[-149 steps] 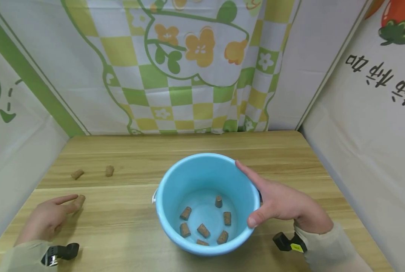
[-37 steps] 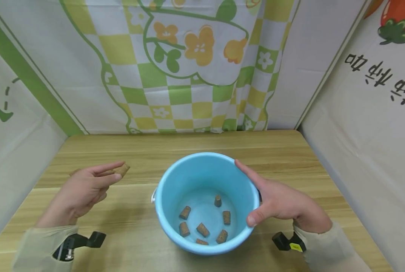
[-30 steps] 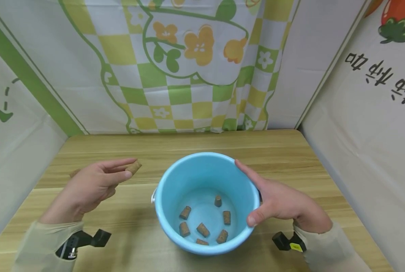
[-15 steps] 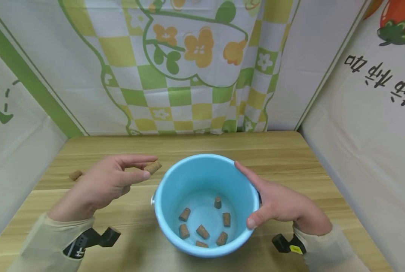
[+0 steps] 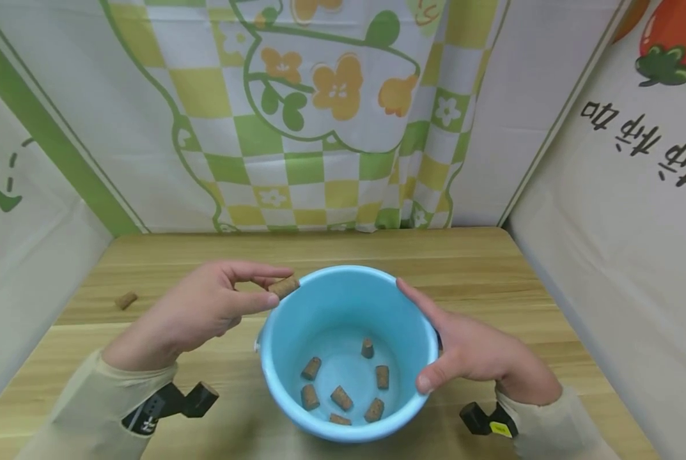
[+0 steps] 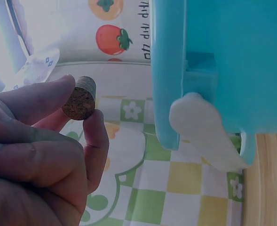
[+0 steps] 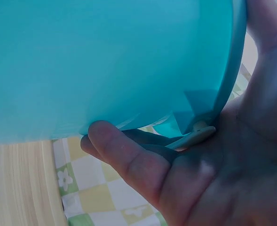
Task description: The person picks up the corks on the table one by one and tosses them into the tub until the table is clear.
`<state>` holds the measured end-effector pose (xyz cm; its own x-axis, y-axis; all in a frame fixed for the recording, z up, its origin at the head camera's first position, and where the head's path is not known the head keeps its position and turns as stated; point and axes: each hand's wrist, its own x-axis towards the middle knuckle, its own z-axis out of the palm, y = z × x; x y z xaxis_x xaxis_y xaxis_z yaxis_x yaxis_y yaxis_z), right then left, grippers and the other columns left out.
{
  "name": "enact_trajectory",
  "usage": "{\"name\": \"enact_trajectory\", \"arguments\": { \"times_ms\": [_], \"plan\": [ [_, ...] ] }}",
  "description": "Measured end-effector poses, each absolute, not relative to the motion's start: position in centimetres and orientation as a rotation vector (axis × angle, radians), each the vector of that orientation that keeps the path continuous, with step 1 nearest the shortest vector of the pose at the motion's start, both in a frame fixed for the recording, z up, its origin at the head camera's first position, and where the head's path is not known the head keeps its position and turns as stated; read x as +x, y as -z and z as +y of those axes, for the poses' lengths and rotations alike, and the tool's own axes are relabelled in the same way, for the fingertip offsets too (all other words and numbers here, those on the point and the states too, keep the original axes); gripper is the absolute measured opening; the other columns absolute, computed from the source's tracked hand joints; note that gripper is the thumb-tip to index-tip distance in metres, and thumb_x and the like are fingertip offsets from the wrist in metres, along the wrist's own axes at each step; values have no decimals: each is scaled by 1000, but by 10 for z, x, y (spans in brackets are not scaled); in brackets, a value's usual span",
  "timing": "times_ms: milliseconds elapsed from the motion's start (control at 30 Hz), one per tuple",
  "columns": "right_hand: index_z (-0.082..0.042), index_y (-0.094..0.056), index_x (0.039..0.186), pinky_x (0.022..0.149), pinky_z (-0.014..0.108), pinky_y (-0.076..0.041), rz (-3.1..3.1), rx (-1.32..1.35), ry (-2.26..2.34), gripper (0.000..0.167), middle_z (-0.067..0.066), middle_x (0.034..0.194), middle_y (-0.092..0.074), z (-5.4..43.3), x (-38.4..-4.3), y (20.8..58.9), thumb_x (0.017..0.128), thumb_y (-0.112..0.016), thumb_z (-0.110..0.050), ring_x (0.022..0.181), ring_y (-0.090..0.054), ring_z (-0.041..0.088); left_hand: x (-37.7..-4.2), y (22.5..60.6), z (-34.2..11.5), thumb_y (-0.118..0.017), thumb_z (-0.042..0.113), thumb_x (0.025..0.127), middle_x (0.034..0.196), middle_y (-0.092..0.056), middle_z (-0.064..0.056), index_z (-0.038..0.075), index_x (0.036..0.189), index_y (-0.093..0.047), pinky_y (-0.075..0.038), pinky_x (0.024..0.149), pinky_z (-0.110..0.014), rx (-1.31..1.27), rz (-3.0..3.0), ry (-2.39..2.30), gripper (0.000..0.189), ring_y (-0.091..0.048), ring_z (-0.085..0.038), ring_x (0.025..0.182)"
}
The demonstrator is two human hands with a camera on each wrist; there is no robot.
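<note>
A cork is pinched between the thumb and fingers of my left hand, at the left of the light blue bucket's rim. Seen from the left wrist, the cork shows its round end, and the bucket's white handle joint stands to the right. My right hand grips the bucket's right side, thumb at the rim and other fingers along the outer wall. Inside on the bucket's floor lie several corks, one of them a cork near the middle.
One more cork lies on the wooden table at the far left. A checked, flowered curtain hangs behind the table's back edge. White printed cloth walls close in both sides.
My left hand picked a second cork off the table's left side and carried it rightward to the bucket rim. The right hand and bucket stayed in place.
</note>
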<state>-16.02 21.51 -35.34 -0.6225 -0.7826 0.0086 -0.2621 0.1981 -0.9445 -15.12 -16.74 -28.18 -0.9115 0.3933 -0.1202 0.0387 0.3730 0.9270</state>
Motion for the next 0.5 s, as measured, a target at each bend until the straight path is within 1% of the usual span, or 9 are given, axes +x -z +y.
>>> {"name": "enact_trajectory", "arguments": {
  "times_ms": [67, 233, 400, 500],
  "plan": [
    [-28, 5, 161, 93, 42, -49, 1994, -968, 1432, 127, 23, 150, -34, 215, -160, 353, 76, -90, -22, 118, -53, 42, -152, 280, -165, -75, 20, 91, 118, -57, -17, 11, 131, -68, -27, 39, -23, 382, 2327, -1536, 41, -29, -9, 41],
    [-28, 5, 161, 94, 43, -48, 1973, -950, 1450, 127, 23, 151, -32, 215, -160, 353, 76, -90, -23, 119, -52, 43, -153, 279, -160, -75, 19, 92, 118, -56, -16, 12, 129, -69, -28, 40, -22, 380, 2337, -1520, 39, -29, -9, 42],
    [-27, 5, 161, 94, 43, -49, 1960, -955, 1461, 127, 24, 151, -31, 215, -160, 353, 76, -90, -21, 119, -52, 44, -153, 280, -156, -75, 20, 91, 112, -60, -16, 11, 128, -70, -30, 39, -22, 401, 2348, -1494, 38, -30, -9, 41],
    [-27, 5, 161, 93, 44, -49, 1959, -958, 1458, 126, 24, 151, -31, 215, -160, 353, 77, -89, -22, 119, -52, 44, -154, 280, -154, -76, 22, 91, 109, -62, -14, 13, 127, -70, -30, 39, -23, 407, 2375, -1459, 38, -30, -9, 41]
  ]
}}
